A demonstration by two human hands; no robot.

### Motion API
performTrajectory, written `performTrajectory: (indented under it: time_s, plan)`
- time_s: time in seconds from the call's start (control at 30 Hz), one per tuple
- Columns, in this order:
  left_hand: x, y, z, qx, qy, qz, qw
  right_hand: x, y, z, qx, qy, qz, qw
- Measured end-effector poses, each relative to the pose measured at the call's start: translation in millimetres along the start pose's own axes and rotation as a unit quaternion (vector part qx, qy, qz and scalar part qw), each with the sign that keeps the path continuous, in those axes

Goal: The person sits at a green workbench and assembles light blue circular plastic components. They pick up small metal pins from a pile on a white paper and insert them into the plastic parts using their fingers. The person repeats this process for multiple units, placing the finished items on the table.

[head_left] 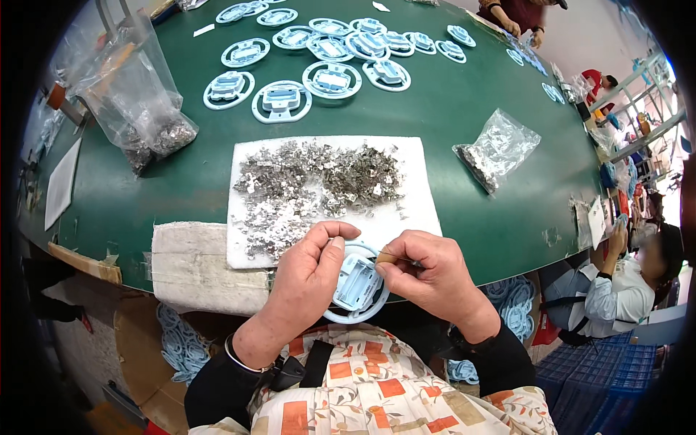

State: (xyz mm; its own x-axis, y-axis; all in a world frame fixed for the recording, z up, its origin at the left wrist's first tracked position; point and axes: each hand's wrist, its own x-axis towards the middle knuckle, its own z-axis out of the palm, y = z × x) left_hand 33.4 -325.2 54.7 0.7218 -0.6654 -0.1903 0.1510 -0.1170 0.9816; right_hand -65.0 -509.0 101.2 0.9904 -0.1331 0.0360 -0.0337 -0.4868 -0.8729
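Fingers of the left hand [308, 268] curl round the left side of a pale blue ring part [355, 283], which sits just in front of the patterned clothing [370, 384], near edge of the worktop [449, 123], with its recessed middle facing up; the left thumb and forefinger lie a little spread. On the ring's upper right, the right hand [435, 272] has its thumb and forefinger pressed together, pinching what looks like 1 thin dark piece [399, 258] (too small to tell more). Good work here probably means letting the left hand hold the ring firm and level while the right makes only small, straight pushes; a sideways shove could bend something thin or make it slip. Whether the ring rests on anything is hidden, so bracing its rim might steady it. Just beyond, a white foam sheet [424, 192] carries a heap of small metal clips [362, 174]; taking 1 at a time from the loose fringe should be easier than digging into the tangle. Farther off lie 2 clear bags with metal bits inside, 1 at the right [500, 148] and 1 at the left [141, 109]. Beyond them, more blue ring parts [331, 80] are scattered, some overlapping; spacing them out would likely spare them rubbing. Farthest, at the upper right, are a co-worker's hands [511, 27].
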Motion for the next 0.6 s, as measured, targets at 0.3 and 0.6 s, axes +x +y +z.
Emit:
performTrajectory:
  time_s: [0.3, 0.6]
  plan:
    - [-1.0, 3.4, 6.6, 0.063, 0.002, 0.021, 0.998, 2.3, -1.6, 10.8, -0.222, -0.002, -0.079, 0.972]
    - [-1.2, 3.7, 5.5, 0.048, 0.008, 0.000, 0.999, -12.6, 2.5, 2.5, -0.155, 0.026, -0.082, 0.984]
